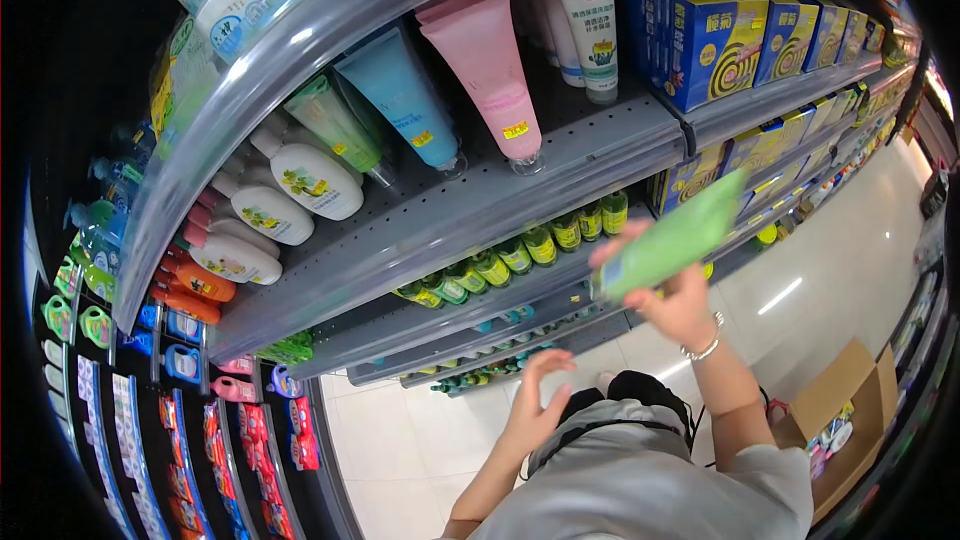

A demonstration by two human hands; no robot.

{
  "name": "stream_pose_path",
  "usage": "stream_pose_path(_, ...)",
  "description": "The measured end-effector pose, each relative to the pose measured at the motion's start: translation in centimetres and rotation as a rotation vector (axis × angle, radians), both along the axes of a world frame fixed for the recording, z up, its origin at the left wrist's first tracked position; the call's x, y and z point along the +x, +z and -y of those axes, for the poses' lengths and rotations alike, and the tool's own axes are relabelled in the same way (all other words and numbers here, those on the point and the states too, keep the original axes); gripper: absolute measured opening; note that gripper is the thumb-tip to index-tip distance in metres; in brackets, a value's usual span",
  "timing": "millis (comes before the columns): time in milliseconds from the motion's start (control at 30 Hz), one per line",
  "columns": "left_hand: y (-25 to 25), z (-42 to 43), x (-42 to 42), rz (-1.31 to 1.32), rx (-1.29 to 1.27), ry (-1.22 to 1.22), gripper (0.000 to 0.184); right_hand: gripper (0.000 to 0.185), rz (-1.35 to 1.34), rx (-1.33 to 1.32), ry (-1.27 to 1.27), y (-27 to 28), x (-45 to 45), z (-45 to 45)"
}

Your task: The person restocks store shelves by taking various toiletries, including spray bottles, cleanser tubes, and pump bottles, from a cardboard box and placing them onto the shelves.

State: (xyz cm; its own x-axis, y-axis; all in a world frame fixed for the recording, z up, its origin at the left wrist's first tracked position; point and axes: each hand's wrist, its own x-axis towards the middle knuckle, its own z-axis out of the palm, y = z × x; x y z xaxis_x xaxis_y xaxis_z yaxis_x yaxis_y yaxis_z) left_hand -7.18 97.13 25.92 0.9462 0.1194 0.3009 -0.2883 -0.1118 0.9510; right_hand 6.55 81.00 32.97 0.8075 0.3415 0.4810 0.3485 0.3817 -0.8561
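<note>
A light green tube (675, 240), blurred by motion, is in my right hand (670, 290), tilted in front of the shelf's lower edge. My fingers wrap around its lower part, and a bracelet shows on that wrist. My left hand (538, 402) is held low over the floor with its fingers apart and nothing in it. On the upper shelf (590, 150) stand a green tube (338, 125), a blue tube (405, 100), a pink tube (490, 75) and a white tube (590, 30).
White bottles (318, 180) and orange bottles (200, 280) line the shelf's left part. Blue and yellow boxes (705, 40) stand at the right. Small green bottles (540, 245) sit one level below. An open cardboard box (850, 390) with colourful items is at the lower right.
</note>
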Motion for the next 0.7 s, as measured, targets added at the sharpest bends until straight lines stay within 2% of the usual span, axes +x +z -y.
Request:
stream_pose_path(67, -1.1, 0.3, -0.2, -0.309, 0.356, -0.218, 0.037, 0.046, 0.351, -0.152, -0.195, 3.2, 2.9, 0.3)
stream_pose_path(100, -1.8, 0.9, -0.5, -0.378, 0.449, -0.247, 0.034, 0.044, 0.376, -0.048, -0.211, 4.3, 3.8, -0.5)
stream_pose_path(133, -2.8, 0.9, -0.6, -0.271, 0.716, -0.354, 0.039, 0.043, 0.401, 0.056, -0.226, 5.2, 4.7, -1.2)
stream_pose_path(200, -4.0, 1.7, -2.0, -0.509, 0.848, -0.49, 0.042, 0.042, 0.56, -0.017, -0.333, 6.1, 6.8, -1.9)
stream_pose_path(233, -4.5, 2.1, -2.6, -0.511, 0.845, -0.479, 0.042, 0.043, 0.548, -0.064, -0.346, 6.5, 7.4, -2.0)
stream_pose_path(300, -5.1, 2.7, -3.3, -0.763, 0.772, -0.465, 0.044, 0.043, 0.497, -0.111, -0.393, 7.2, 8.2, -2.8)
stream_pose_path(333, -5.1, 2.7, -3.4, -0.757, 0.772, -0.457, 0.044, 0.044, 0.448, -0.158, -0.452, 7.5, 8.6, -3.1)
stream_pose_path(367, -4.8, 2.5, -3.5, -0.731, 0.716, -0.42, 0.045, 0.042, 0.543, -0.202, -0.561, 7.4, 9.3, -3.4)
stream_pose_path(400, -4.7, 2.4, -3.7, -0.706, 0.659, -0.384, 0.045, 0.042, 0.551, -0.199, -0.558, 7.2, 9.7, -3.6)
stream_pose_path(467, -5.0, 2.1, -3.8, -0.742, 0.709, -0.376, 0.046, 0.041, 0.48, -0.292, -0.686, 6.8, 10.3, -3.9)
stream_pose_path(700, -5.3, 1.9, -3.6, -0.745, 0.788, -0.325, 0.045, 0.043, 0.543, -0.456, -0.766, 6.7, 10.8, -4.2)
